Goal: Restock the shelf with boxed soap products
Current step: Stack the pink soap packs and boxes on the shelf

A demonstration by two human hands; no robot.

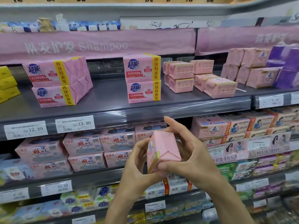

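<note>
A small pink soap pack [163, 150] is held in both hands in front of the shelving, below the grey upper shelf [113, 109]. My left hand [137, 162] grips its left and lower side. My right hand [189, 151] grips its right side, fingers curled over the top and thumb under the bottom. On the upper shelf, matching small pink soap packs [181, 75] stand stacked at right of centre, with more of them [215, 85] lying beside.
Large pink four-bar packs sit on the upper shelf in two stacks, one at the left [56, 80] and one at the centre [142, 78]. Yellow packs [6, 83] are at far left, purple packs [286, 65] at far right. Lower shelves are crowded with soap multipacks [84, 149]. Price tags [75, 123] line the shelf edges.
</note>
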